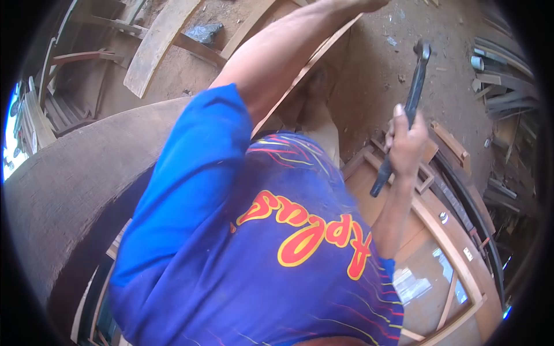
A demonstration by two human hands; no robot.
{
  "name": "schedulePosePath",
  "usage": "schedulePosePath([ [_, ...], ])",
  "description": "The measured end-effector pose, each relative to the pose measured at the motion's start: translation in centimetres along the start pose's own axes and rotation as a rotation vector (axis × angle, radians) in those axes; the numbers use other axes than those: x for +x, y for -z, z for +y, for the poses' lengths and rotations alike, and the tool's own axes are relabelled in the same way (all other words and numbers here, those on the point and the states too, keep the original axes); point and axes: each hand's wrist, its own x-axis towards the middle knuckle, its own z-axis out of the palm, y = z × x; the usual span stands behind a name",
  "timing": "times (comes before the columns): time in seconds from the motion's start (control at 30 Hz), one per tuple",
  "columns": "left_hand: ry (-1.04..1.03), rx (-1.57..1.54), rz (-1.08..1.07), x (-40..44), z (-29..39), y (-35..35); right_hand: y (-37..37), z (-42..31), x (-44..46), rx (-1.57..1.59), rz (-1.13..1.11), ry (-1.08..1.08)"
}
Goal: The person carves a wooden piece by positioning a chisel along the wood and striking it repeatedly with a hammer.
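My right hand (407, 141) is wrapped round the dark handle of a hammer (415, 86). The hammer's metal head points away from me, and the butt end sticks out below my fist. My left arm reaches across to the top edge of the head view. Only a bit of my left hand (374, 4) shows there; its fingers are cut off, so what it touches is hidden. Below that forearm runs the pale edge of a long wooden board (329, 47).
A large curved wooden panel (86, 167) stands close on my left. To my right lean framed wooden panels (456, 248) with glass. Planks (167, 43) lie at the upper left, beside a bluish-grey lump (203, 33). Timber offcuts (508, 95) are piled at the far right on the dirt floor (369, 86).
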Motion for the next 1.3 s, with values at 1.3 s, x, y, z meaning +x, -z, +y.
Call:
schedulePosePath([
  [1.3,-0.427,-0.828,0.276,-15.1,4.1,10.0,-0.3,10.5,-7.1,0.101,0.041,-0.162],
])
